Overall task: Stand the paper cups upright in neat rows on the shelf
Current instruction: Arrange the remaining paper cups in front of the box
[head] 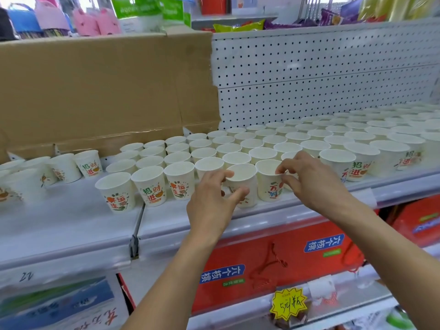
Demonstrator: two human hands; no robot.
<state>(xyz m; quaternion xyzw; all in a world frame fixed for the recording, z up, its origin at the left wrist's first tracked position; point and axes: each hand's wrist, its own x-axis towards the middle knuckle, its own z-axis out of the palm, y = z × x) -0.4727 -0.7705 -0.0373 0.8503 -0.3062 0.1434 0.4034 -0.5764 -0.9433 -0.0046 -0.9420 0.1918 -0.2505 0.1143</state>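
Note:
Many white paper cups with coloured prints stand upright in rows on the white shelf (71,225). My left hand (214,198) grips a front-row cup (245,184), thumb on its side and fingers at its rim. My right hand (309,179) pinches the rim of the neighbouring cup (269,184) to the right. Three more front cups (148,185) stand to the left. A looser group of cups (64,170) sits at the far left, some tilted.
A large cardboard sheet (102,91) leans against the shelf back on the left; white pegboard (321,75) backs the right. Red gift boxes (273,263) fill the shelf below. The front left of the shelf top is bare.

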